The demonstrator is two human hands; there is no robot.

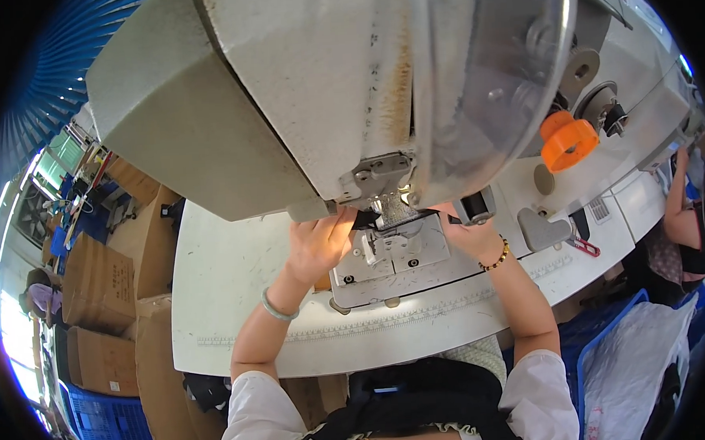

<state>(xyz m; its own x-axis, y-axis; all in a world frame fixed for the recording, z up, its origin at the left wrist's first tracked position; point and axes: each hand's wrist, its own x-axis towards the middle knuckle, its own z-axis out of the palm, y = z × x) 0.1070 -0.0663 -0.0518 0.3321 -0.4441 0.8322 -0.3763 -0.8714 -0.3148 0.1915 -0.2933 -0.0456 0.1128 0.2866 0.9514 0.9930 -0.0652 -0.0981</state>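
A large grey-white sewing machine [307,88] fills the upper middle. Beneath its presser foot [395,208] passes a narrow black fabric strip [363,219]. My left hand [320,241] pinches the strip just left of the foot, its fingertips partly under the machine head. On the other side, my right hand [469,234] holds the strip's right part, close to a dark metal lever [475,207]; some of its fingers are hidden there. Between my hands lies the shiny metal bed plate [429,257]. The needle cannot be made out.
The white table [238,304] carries a printed ruler along its front edge. Red-handled thread snips [586,247] lie at right, below an orange knob [569,140]. Cardboard boxes [99,282] stand left; a blue crate [647,297] with white sheeting stands right. Another person's arm [676,194] shows far right.
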